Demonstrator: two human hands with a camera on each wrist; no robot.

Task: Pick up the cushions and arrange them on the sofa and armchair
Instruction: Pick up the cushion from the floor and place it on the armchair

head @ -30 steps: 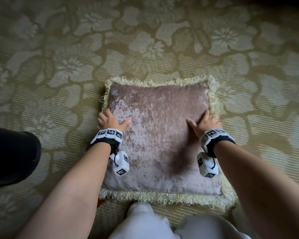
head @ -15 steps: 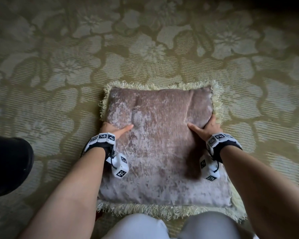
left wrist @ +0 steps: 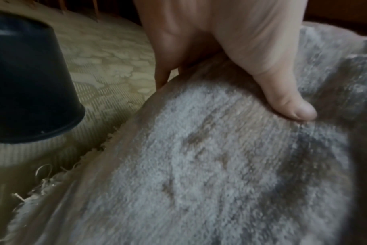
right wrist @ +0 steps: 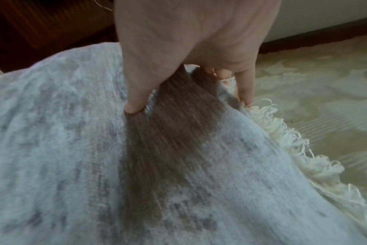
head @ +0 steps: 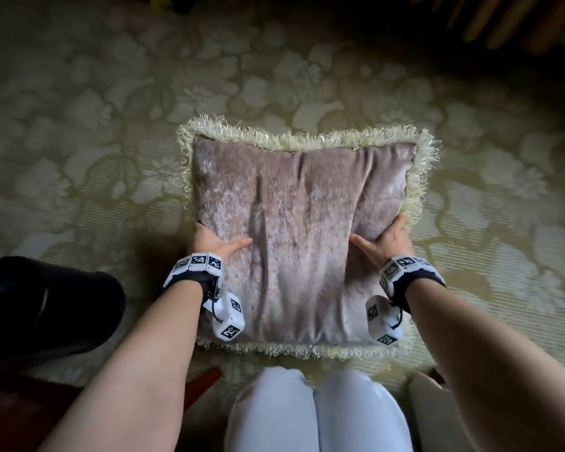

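A square mauve velvet cushion (head: 302, 236) with a cream fringe hangs above the floral carpet, held at both sides. My left hand (head: 214, 244) grips its left edge, thumb on top and fingers underneath. My right hand (head: 384, 241) grips the right edge the same way. In the left wrist view the thumb (left wrist: 283, 92) presses into the velvet (left wrist: 199, 165) and the fingers go under the edge. In the right wrist view the thumb (right wrist: 140, 92) dents the fabric (right wrist: 73, 149) and the fingers curl by the fringe (right wrist: 283, 132). No sofa or armchair is in sight.
A black upturned tub (head: 43, 305) stands on the carpet (head: 95, 141) at the left, close to my left forearm. Dark wooden furniture legs (head: 503, 21) show at the top right. My knees in pale trousers (head: 317, 412) are just below the cushion.
The cushion has come up off the carpet and nearer to the camera. Both hands have slid under its side edges, and the fabric now creases between the thumbs.
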